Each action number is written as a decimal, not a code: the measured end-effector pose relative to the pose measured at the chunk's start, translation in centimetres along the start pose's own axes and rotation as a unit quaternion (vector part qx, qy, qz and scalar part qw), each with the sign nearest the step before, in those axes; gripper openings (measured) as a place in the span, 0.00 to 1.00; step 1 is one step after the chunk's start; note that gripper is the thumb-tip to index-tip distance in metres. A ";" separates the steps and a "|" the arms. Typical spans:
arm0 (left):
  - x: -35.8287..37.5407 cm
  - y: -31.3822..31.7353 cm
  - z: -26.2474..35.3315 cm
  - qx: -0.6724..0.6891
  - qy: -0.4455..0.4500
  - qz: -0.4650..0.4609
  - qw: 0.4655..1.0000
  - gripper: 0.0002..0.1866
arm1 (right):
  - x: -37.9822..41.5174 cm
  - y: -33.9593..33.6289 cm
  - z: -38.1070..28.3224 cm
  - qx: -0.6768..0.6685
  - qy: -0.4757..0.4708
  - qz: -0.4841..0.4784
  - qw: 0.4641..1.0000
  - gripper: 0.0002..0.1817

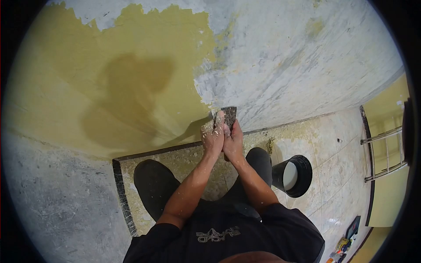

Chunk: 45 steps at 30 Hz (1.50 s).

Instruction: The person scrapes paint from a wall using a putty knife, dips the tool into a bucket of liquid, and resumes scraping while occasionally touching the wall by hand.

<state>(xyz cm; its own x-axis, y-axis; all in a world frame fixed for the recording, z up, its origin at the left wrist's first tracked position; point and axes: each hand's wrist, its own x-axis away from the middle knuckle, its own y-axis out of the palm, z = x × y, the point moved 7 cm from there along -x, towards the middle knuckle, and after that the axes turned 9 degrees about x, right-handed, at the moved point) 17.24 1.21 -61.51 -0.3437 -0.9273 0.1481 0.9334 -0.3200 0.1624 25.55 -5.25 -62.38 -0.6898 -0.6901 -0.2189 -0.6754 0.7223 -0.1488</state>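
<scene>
1. Scraper [230,115]: blade projecting beyond the grip, at the wall [272,65], near the ragged edge of yellow paint
2. Left hand [212,136], flecked with crumbs, and right hand [234,139]: side by side, closed about the handle, forearms converging
3. Handle: mostly hidden by the hands; blade-to-wall contact hard to make out

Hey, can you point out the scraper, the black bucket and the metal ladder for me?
Scraper [230,115]: head view, on the flat of its blade.
Black bucket [305,176]: head view, on the inner wall beside the pale contents.
Metal ladder [386,172]: head view, on the lower side rail.
</scene>
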 end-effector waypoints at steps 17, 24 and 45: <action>-0.1 -0.2 1.4 -0.051 0.019 -0.011 0.998 0.23 | 0.3 0.4 -1.2 0.010 0.009 -0.004 1.000 0.10; -0.1 0.1 1.6 -0.060 0.020 -0.012 0.998 0.24 | 0.4 0.0 -1.9 -0.015 0.042 -0.004 0.999 0.10; -0.2 -0.2 3.3 -0.104 0.070 -0.016 0.992 0.27 | -0.4 0.5 -3.4 0.002 -0.011 -0.013 1.000 0.13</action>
<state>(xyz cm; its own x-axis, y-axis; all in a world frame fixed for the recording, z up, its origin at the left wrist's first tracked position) 16.76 2.06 -58.39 -0.3693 -0.9293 0.0064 0.9284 -0.3692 -0.0432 24.58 -4.79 -59.05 -0.6658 -0.7077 -0.2365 -0.6923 0.7041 -0.1581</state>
